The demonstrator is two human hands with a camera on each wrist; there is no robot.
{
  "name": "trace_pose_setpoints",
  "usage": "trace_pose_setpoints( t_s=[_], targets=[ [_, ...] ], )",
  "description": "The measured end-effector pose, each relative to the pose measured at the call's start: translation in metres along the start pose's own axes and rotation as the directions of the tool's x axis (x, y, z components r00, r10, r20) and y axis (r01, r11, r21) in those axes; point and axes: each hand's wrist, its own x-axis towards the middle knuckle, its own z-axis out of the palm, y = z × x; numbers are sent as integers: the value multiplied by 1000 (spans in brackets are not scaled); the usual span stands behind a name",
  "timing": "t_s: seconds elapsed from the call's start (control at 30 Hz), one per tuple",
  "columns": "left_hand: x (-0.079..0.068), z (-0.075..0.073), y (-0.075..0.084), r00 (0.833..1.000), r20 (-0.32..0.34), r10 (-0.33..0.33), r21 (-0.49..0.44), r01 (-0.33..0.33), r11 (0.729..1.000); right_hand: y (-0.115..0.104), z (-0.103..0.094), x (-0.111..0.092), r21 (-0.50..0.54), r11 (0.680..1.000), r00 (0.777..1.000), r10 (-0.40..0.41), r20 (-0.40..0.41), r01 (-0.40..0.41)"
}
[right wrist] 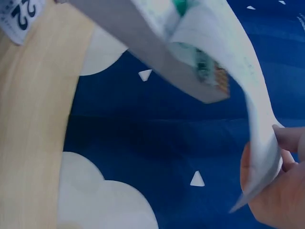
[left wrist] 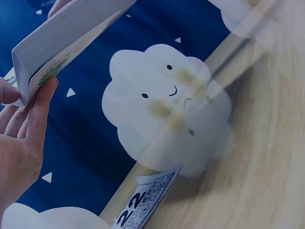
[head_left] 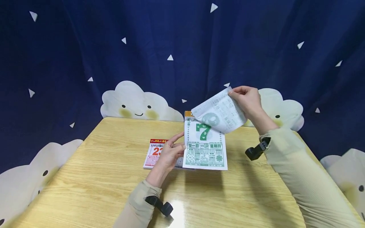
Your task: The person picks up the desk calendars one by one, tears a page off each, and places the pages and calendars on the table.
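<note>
My left hand grips a thick tear-off calendar by its left edge, holding it up over the table. Its front page has a big green 7 and green print. A thin loose-hanging page curls up and away to the right, its pale back facing me, and one end lies across the calendar's orange-striped top. That page's far corner is pinched between thumb and fingers of my right hand. In the right wrist view, the page bends over the pad's end. The left wrist view shows the pad's thick page edges.
A second calendar with a red header and a red 23 lies on the wooden table, partly behind my left hand. In the left wrist view, a printed sheet with a black 22 shows. A dark blue curtain with clouds hangs behind.
</note>
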Motion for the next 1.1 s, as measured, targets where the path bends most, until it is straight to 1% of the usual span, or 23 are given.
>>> trace_pose_setpoints(
  t_s=[0.1,0.23,0.37,0.5,0.6,0.73,0.83,1.0,1.1],
  targets=[
    [-1,-3,3,1000,-7,-12,-9,12,1000,-5,2,0,18,1000,1000,-15,23,15],
    [-2,-3,2,1000,-11,-15,-7,15,1000,-6,0,-1,45,999,999,-30,45,28],
    [-2,-4,1,1000,-24,-11,-6,11,1000,-8,0,-3,61,996,996,-71,59,67],
    [-3,-4,-2,999,-33,-20,5,20,1000,-12,1,-6,88,992,993,-98,71,91],
    [-3,-3,-4,999,-29,-19,11,19,1000,-15,0,-7,77,991,990,-117,80,111],
    [-3,-3,-4,1000,-28,-8,7,9,1000,-17,0,-7,38,990,986,-140,86,137],
    [-4,-2,-3,1000,-23,-8,4,8,1000,-17,-1,-5,39,993,990,-118,77,116],
    [-5,2,-1,1000,-17,-5,-17,5,1000,-12,-4,-1,88,996,997,-20,80,13],
    [-5,4,-1,1000,-20,-4,-43,3,999,-7,-3,1,107,994,997,17,73,-25]
  ],
)
